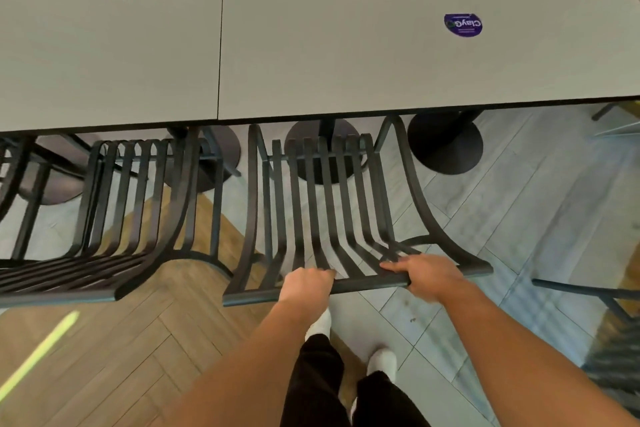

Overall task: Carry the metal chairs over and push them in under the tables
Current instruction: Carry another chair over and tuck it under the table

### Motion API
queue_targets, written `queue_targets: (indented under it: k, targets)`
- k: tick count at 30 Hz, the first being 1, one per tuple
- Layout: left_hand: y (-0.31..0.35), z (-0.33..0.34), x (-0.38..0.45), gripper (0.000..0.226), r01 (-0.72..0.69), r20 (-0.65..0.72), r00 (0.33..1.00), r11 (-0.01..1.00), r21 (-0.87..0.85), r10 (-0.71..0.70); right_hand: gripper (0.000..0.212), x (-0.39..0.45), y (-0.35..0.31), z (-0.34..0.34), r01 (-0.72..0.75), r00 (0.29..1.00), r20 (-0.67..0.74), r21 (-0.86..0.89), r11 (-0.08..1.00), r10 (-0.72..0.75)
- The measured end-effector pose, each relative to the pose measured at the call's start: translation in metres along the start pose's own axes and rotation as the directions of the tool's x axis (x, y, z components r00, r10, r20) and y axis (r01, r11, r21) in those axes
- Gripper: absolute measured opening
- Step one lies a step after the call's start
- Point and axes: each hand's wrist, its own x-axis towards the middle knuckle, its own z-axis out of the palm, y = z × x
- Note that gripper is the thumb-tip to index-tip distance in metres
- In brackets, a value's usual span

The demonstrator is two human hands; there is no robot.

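Tabletop: I look down on a grey tabletop, two slabs butted along a seam at about 11 o'clock of frame centre; a purple sticker lies toward 2 o'clock; round dark pedestal bases show beneath the near edge.
Chair in hand: the black metal chair sits at 6 o'clock of the tabletop, its slatted seat reaching the near edge, its back toward me; I judge it only partly pushed in.
Neighbour: a second slatted chair stands just beside it at 9 o'clock, apart from it.
Handling: I judge it rigid, moderately heavy steel, not fragile; painted slats may be a little slick; legs could scrape or catch on the floor; best hold is the top rail, both hands spread, so it pushes straight.
Left hand: my left hand wraps the rail left of middle; fingers curled tight over it.
Right hand: my right hand covers the rail right of middle; fingers flatter, reaching over onto the slats, closed on the rail rather than spread.
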Motion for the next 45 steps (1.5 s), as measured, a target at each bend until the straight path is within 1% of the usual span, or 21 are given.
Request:
queue_targets:
  k: [4, 9, 12, 14, 17, 19, 20, 21, 22, 24, 25, 26, 28, 30, 33, 35, 37, 41, 45]
  targets:
    - [0.000, -0.009, 0.010, 0.049, -0.008, -0.011, 1.000, 1.000, -0.008, 0.007, 0.058, 0.008, 0.008, -0.010, 0.010, 1.000, -0.002, -0.003, 1.000, -0.010]
    - [-0.003, -0.016, 0.014, 0.049, -0.016, -0.019, 1.000, 1.000, 0.002, 0.016, 0.062, 0.012, 0.011, -0.013, -0.003, 1.000, -0.009, -0.016, 1.000, 0.003]
    - [-0.004, -0.020, 0.018, 0.043, -0.013, 0.001, 1.000, 0.997, -0.077, 0.013, 0.056, 0.012, 0.009, -0.015, -0.026, 1.000, -0.003, 0.016, 1.000, 0.026]
    - [-0.005, -0.021, 0.022, 0.050, -0.007, 0.059, 0.998, 0.988, -0.156, 0.017, 0.061, 0.011, 0.008, -0.015, -0.062, 0.998, 0.012, 0.098, 0.993, 0.061]
    - [-0.008, -0.025, 0.025, 0.070, 0.017, 0.172, 0.985, 0.972, -0.234, 0.024, 0.080, 0.002, 0.007, -0.020, -0.107, 0.994, 0.025, 0.274, 0.956, 0.104]
    - [-0.007, -0.031, 0.023, 0.083, 0.011, 0.186, 0.982, 0.970, -0.242, 0.035, 0.093, -0.010, 0.010, -0.028, -0.135, 0.990, 0.028, 0.444, 0.886, 0.136]
    - [-0.005, -0.035, 0.020, 0.083, -0.009, 0.171, 0.984, 0.973, -0.230, 0.049, 0.095, -0.017, 0.012, -0.032, -0.149, 0.987, 0.029, 0.523, 0.839, 0.157]
    - [-0.003, -0.038, 0.018, 0.079, -0.035, 0.142, 0.988, 0.978, -0.207, 0.065, 0.093, -0.024, 0.015, -0.036, -0.161, 0.983, 0.024, 0.581, 0.798, 0.182]
    - [0.001, -0.043, 0.015, 0.071, -0.063, 0.103, 0.991, 0.982, -0.176, 0.082, 0.084, -0.032, 0.020, -0.039, -0.170, 0.978, 0.007, 0.608, 0.775, 0.209]
    - [0.013, -0.056, 0.013, 0.053, -0.118, 0.012, 0.993, 0.986, -0.117, 0.120, 0.052, -0.046, 0.031, -0.042, -0.182, 0.955, -0.079, 0.602, 0.777, 0.285]
    - [0.021, -0.063, 0.014, 0.046, -0.140, -0.030, 0.990, 0.985, -0.103, 0.138, 0.039, -0.054, 0.036, -0.042, -0.188, 0.935, -0.137, 0.593, 0.783, 0.328]
    - [0.029, -0.071, 0.015, 0.041, -0.167, -0.064, 0.985, 0.981, -0.094, 0.161, 0.033, -0.062, 0.043, -0.040, -0.202, 0.911, -0.180, 0.589, 0.783, 0.370]
    - [0.048, -0.086, 0.019, 0.037, -0.232, -0.106, 0.969, 0.970, -0.067, 0.224, 0.030, -0.079, 0.056, -0.035, -0.238, 0.869, -0.225, 0.592, 0.770, 0.441]
    - [0.070, -0.100, 0.024, 0.035, -0.301, -0.116, 0.949, 0.952, -0.060, 0.293, 0.029, -0.094, 0.074, -0.023, -0.271, 0.836, -0.239, 0.602, 0.751, 0.493]
    - [0.112, -0.117, 0.032, 0.030, -0.401, -0.100, 0.912, 0.916, -0.011, 0.398, 0.028, -0.118, 0.102, 0.002, -0.308, 0.807, -0.213, 0.644, 0.700, 0.551]
    - [0.150, -0.128, 0.038, 0.033, -0.449, -0.077, 0.889, 0.892, 0.050, 0.452, 0.027, -0.138, 0.123, 0.022, -0.332, 0.782, -0.178, 0.692, 0.641, 0.597]
    - [0.179, -0.133, 0.044, 0.033, -0.470, -0.059, 0.879, 0.880, 0.071, 0.474, 0.029, -0.154, 0.139, 0.038, -0.352, 0.771, -0.148, 0.712, 0.608, 0.620]
    - [0.246, -0.127, 0.061, 0.037, -0.508, -0.028, 0.858, 0.856, 0.102, 0.513, 0.029, -0.195, 0.181, 0.079, -0.415, 0.725, -0.079, 0.743, 0.525, 0.684]
    - [0.319, -0.113, 0.077, 0.040, -0.557, 0.059, 0.830, 0.820, 0.135, 0.554, 0.032, -0.238, 0.227, 0.117, -0.467, 0.661, -0.012, 0.776, 0.424, 0.750]
